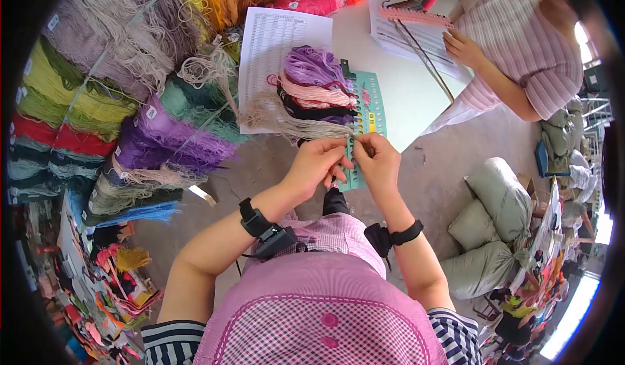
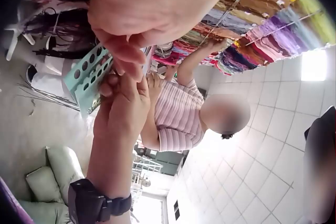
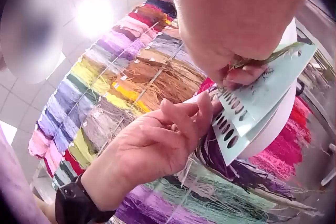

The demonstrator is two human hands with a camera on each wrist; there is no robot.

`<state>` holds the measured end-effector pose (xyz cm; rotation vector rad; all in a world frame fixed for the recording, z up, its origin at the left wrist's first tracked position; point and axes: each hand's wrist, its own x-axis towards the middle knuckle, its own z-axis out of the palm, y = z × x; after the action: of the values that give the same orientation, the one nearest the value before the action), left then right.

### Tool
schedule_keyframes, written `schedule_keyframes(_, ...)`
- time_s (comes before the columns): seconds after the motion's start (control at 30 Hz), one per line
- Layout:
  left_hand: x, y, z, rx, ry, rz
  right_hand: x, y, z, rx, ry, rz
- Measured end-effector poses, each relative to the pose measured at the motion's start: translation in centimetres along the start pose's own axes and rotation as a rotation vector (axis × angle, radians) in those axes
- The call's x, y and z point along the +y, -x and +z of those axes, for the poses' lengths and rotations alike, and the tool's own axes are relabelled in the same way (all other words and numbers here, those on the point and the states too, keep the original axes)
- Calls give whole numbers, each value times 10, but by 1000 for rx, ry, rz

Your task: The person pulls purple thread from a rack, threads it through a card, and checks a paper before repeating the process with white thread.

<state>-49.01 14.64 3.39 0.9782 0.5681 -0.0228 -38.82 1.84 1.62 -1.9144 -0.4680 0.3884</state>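
Observation:
A teal punched card lies along the table's near edge, with purple thread, pale pink thread and black thread at its row of holes. Beige thread runs from the left to the lower holes. There my left hand pinches it between thumb and forefinger, other fingers loosely bent. My right hand meets it at the card, thumb and curled forefinger gripping the beige strands. In the right wrist view, strands lead from the right fingers across the card. The fingertips partly hide the hole being worked.
Printed sheets lie under the threads and farther right. Bundled yarn hanks are piled at the left. Across the table another person in a striped shirt handles a pink card. Stuffed sacks stand on the floor at right.

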Motion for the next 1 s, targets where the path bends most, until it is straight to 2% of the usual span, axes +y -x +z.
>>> schedule_keyframes(0.07, -2, -2, -3, 7, -16, 20, -4, 3, 0, -6, 207, -308)
schedule_keyframes(0.1, -2, -2, -4, -7, -76, 61, -9, 5, -2, -16, 207, -313)
schedule_keyframes(0.17, -1, -4, -7, -12, -130, 103, -19, 8, -5, -74, 140, -213)
schedule_keyframes(0.27, -2, -12, -1, 93, -227, 178, -14, 0, -16, -189, 102, -120)
schedule_keyframes(0.33, -1, -20, -1, 3, -219, 45, -14, -2, -16, -206, 85, -86)
schedule_keyframes(0.47, 4, -17, -7, 91, -317, 31, -13, -2, -15, -191, 26, -27)
schedule_keyframes(0.53, 6, -9, -24, 90, -133, 28, -15, -3, -16, -207, 61, -13)
schedule_keyframes(0.57, 7, -5, -30, 96, -143, 34, -16, -3, -17, -220, 100, 3)
schedule_keyframes(0.63, 11, 4, -40, -18, 265, -3, -15, -3, -16, -219, 126, -29)
schedule_keyframes(0.67, 11, 3, -44, -152, 321, 35, -14, -3, -15, -222, 160, -60)
schedule_keyframes(0.73, 13, 1, -37, -251, 428, -55, -1, -4, -12, -243, 216, -128)
schedule_keyframes(0.77, 17, 0, -31, -271, 370, -103, -2, -2, -10, -211, 231, -123)
schedule_keyframes(0.8, 25, -4, -24, -347, 52, -62, -3, 0, -9, -181, 240, -127)
schedule_keyframes(0.87, 28, -5, -1, -235, -461, 36, -3, 3, -8, -148, 269, -194)
schedule_keyframes(0.93, 6, -20, 0, -241, -595, 106, -8, 4, -10, -162, 269, -176)
schedule_keyframes(1.0, 20, -13, -15, -198, -795, 337, 4, -2, -9, -208, 292, -179)
